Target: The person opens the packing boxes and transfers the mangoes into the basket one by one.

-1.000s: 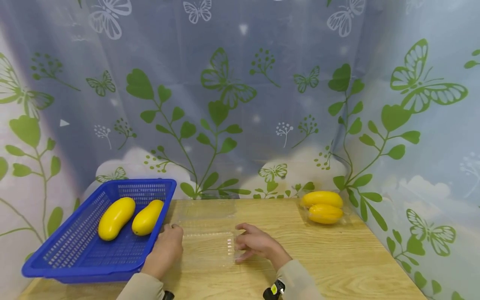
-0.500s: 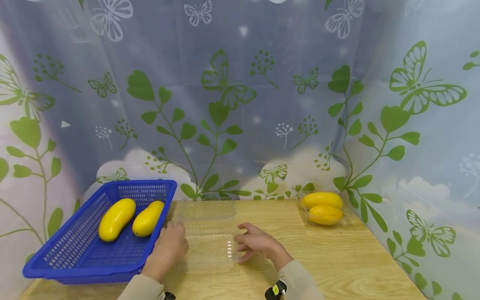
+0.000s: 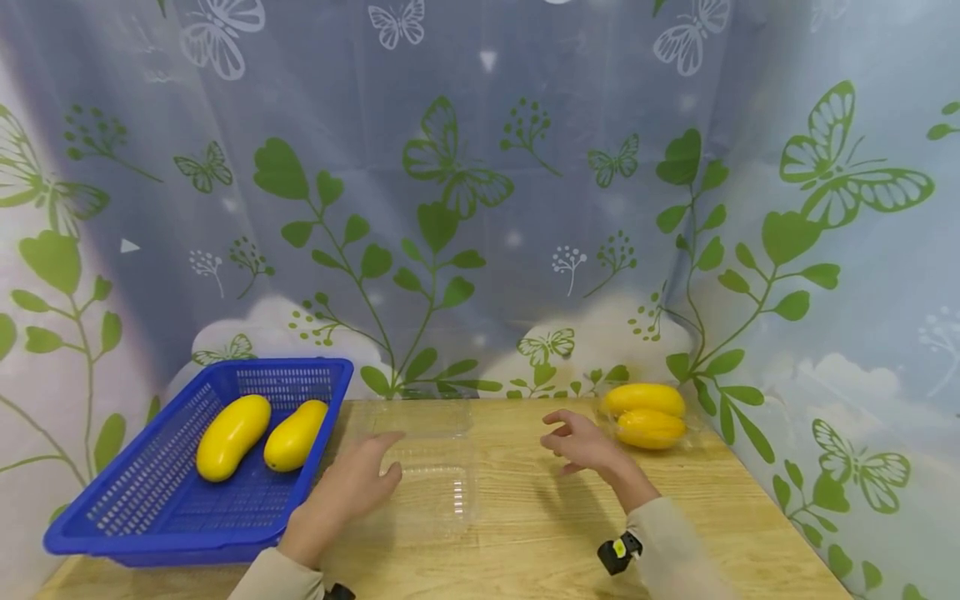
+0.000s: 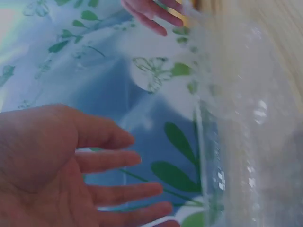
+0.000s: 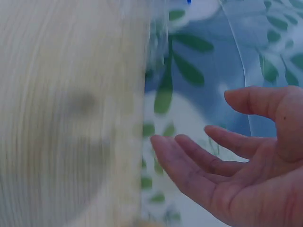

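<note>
A clear plastic clamshell box (image 3: 431, 492) lies on the table with its lid (image 3: 427, 417) spread back toward the curtain. My left hand (image 3: 352, 479) hovers at its left side, fingers extended and holding nothing; the left wrist view shows them apart from the box's clear plastic wall (image 4: 232, 156). Over the table to the right of the box is my right hand (image 3: 585, 446), its fingers loosely bent with nothing between them. In the right wrist view, that hand (image 5: 236, 175) has its palm and spread fingers showing.
To the left stands a blue mesh basket (image 3: 168, 521) holding two long, smooth yellow fruits (image 3: 232, 437). Two more yellow fruits (image 3: 651, 427) sit in clear plastic packaging at the back right. A leaf-and-butterfly-printed curtain (image 3: 480, 250) borders the wooden table (image 3: 540, 542).
My right hand has left the box's right edge and moved right and away from me. The left hand has shifted right, and its fingers have straightened. The basket has stayed put.
</note>
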Available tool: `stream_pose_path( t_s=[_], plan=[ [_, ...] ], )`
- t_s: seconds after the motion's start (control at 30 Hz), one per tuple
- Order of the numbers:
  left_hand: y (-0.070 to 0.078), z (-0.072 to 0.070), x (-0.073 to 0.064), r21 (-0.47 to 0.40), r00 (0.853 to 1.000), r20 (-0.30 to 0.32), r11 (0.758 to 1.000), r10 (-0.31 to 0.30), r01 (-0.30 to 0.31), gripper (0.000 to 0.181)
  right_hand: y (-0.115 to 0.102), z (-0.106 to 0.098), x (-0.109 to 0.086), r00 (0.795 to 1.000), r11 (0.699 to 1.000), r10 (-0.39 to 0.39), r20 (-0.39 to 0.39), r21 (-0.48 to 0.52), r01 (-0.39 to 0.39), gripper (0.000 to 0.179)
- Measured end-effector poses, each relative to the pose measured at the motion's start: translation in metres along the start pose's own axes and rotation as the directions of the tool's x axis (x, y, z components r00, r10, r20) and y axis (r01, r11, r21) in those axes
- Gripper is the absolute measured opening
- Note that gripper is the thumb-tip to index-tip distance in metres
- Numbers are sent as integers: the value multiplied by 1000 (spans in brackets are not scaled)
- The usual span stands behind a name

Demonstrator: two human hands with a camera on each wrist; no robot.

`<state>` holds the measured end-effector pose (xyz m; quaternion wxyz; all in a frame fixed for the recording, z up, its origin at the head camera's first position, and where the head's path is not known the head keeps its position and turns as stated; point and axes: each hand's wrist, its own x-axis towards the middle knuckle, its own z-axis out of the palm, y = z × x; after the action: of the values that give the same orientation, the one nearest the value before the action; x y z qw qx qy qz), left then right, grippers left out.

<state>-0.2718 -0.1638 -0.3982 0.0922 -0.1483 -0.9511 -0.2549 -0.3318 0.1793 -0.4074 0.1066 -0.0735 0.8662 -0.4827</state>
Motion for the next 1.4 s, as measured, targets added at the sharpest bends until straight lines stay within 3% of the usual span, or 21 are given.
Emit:
stream_pose_path(
  t_s=[0.1,0.23,0.33,0.47,0.57,0.73,0.93,1.23,1.4],
  plan=[
    [6,-2,-2,-42,997,4,996,81,-81,42,10,-28,-4,998,999,-10,-55,-51,7,49],
    [13,0,-5,-85,994,33,991,106,-103,40,26,-67,-9,985,993,-10,-174,-115,-10,48],
    [17,1,-8,-121,994,59,989,92,-84,40,39,-97,-12,953,972,-21,-301,-230,-51,47],
    [19,3,-10,-143,992,68,985,103,-93,41,60,-131,-16,901,920,-30,-432,-365,-144,53],
    [18,4,-10,-148,987,75,981,139,-127,42,79,-150,-18,884,926,10,-467,-330,-185,62],
    [18,7,-9,-165,985,105,979,137,-119,43,105,-169,-18,900,964,124,-419,-164,-209,78],
    [19,8,-9,-160,987,102,981,124,-107,43,126,-175,-12,911,971,209,-354,-32,-235,90],
    [16,10,-7,-157,988,93,982,120,-105,43,134,-170,-13,940,974,202,-276,158,-163,89],
    [16,10,-7,-159,989,97,983,112,-95,42,141,-170,-13,954,975,173,-247,183,-129,88]
  ],
)
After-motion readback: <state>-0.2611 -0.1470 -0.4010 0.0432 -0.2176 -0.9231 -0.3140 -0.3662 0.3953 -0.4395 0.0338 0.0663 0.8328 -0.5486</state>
